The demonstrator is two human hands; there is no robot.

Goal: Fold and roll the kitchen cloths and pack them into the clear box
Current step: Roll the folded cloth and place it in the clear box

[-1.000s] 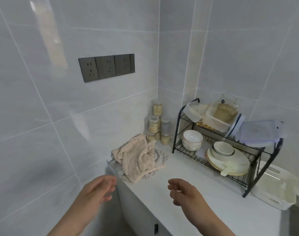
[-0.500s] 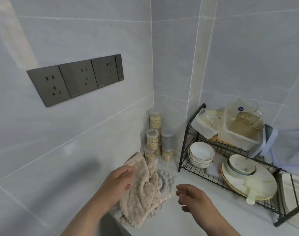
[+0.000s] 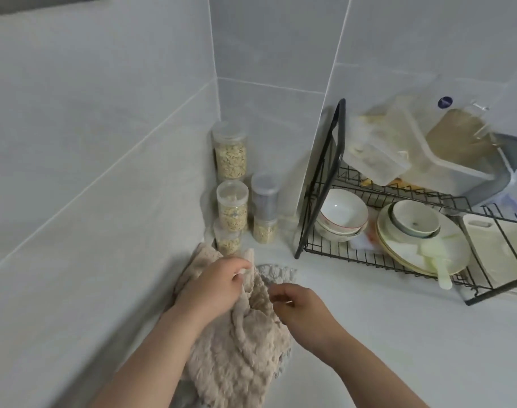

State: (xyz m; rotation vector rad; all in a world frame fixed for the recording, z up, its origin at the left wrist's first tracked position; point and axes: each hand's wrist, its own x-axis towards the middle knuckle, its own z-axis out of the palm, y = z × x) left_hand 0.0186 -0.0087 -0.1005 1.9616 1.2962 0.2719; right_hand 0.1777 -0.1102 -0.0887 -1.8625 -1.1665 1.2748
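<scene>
A crumpled beige kitchen cloth (image 3: 236, 357) lies on the white counter by the left wall. Under it a grey cloth (image 3: 276, 272) pokes out at the far side. My left hand (image 3: 214, 285) lies on top of the beige cloth and pinches a raised fold of it between thumb and fingers. My right hand (image 3: 300, 304) is at the cloth's right edge with its fingers curled; whether it holds the cloth is unclear. Clear plastic boxes (image 3: 445, 154) sit tilted on the upper shelf of the dish rack.
Several clear jars of grain (image 3: 230, 184) are stacked in the wall corner just behind the cloths. A black wire dish rack (image 3: 325, 201) stands to the right with bowls (image 3: 342, 213) and plates (image 3: 422, 245). Bare white counter (image 3: 398, 334) spreads right of my hands.
The view has closed in on the counter. My left hand went from resting on the beige cloth to pinching a fold. My right hand moved left up to the cloth's edge.
</scene>
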